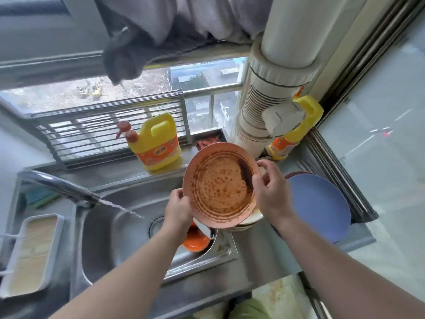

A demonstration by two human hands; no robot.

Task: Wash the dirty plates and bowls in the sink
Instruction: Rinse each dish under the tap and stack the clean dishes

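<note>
A pink plate (219, 185) smeared with brown sauce is held tilted above the right side of the steel sink (128, 226). My left hand (177, 209) grips its lower left rim and my right hand (271, 192) grips its right rim. Under the plate lie a stack of white dishes (249, 221) and an orange bowl (196, 240) at the sink's right edge. A blue plate (322, 203) rests on the counter to the right. The faucet (59, 186) runs water into the basin.
Two yellow detergent bottles stand at the back, one (158, 143) behind the sink and one (296, 130) beside a thick white pipe (271, 100). A white tray (32, 252) sits left of the basin, a green sponge (40, 196) behind the faucet. A metal rack (110, 132) lines the window.
</note>
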